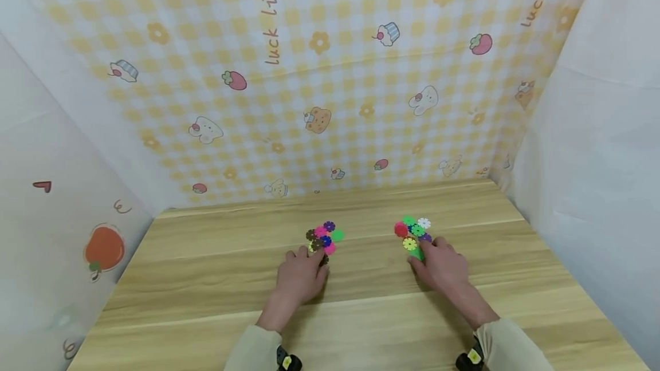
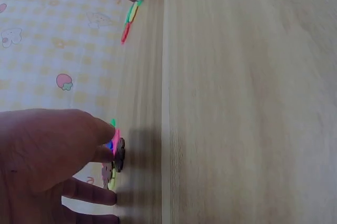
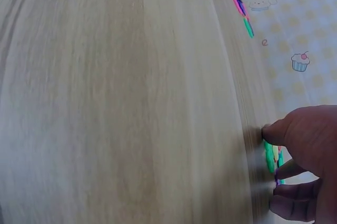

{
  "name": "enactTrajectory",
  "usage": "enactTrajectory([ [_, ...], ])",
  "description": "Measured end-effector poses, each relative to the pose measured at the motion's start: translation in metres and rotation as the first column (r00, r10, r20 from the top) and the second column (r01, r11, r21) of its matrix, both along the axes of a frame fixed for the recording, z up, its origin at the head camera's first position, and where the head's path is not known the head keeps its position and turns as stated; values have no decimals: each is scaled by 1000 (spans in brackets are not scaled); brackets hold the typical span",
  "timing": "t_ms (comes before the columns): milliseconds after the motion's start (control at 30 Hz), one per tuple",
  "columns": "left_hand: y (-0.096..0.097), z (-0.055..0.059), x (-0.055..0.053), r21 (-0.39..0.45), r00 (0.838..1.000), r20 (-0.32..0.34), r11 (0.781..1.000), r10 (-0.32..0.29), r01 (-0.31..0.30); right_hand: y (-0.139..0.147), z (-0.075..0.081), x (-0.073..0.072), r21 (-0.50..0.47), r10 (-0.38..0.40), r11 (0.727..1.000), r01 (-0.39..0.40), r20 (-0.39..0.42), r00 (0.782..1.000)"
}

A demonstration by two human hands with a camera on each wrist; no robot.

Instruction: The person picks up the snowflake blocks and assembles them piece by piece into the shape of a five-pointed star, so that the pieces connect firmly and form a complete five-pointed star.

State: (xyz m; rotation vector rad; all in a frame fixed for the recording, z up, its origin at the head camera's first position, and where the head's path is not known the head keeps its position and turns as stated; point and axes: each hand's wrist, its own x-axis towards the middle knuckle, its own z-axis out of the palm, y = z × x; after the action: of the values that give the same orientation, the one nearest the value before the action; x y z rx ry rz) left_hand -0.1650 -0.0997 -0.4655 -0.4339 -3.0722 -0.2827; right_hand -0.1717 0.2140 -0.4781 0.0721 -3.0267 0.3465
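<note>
Two clusters of small notched plastic discs lie on the wooden table. In the head view my left hand [image 1: 301, 275] reaches to the near side of the left cluster [image 1: 321, 232], which has brown, pink, blue, purple and green pieces. Its index fingertip and thumb are at a brown disc [image 2: 120, 155], the other fingers stretched out beside it. My right hand [image 1: 442, 262] is at the right cluster [image 1: 411, 228] of red, green, yellow, white and purple discs. Thumb and index finger lie apart at either side of a green disc [image 3: 269, 155]; the hand covers part of it.
The wooden tabletop [image 1: 206, 273] extends around both clusters. A yellow checked cloth [image 1: 340, 142] with cartoon prints hangs along the back edge. White sheets [image 1: 593, 147] hang at both sides. Each forearm wears a black wrist camera [image 1: 470, 356].
</note>
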Motion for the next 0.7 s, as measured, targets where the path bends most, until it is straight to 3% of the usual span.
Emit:
enactTrajectory([
  [167,-4,0,5,-29,999,-47,1000,-6,5,-5,0,0,-22,3,1000,-3,9,1000],
  [333,-7,-1,6,-19,995,-101,1000,-9,7,-6,0,0,-23,29,999,-30,-38,999],
  [500,-7,-1,4,26,998,-58,1000,-3,5,-3,3,0,-33,26,999,-26,-17,1000],
  [700,-9,-2,7,22,999,-27,999,23,-23,0,6,2,-77,37,996,-36,11,999],
])
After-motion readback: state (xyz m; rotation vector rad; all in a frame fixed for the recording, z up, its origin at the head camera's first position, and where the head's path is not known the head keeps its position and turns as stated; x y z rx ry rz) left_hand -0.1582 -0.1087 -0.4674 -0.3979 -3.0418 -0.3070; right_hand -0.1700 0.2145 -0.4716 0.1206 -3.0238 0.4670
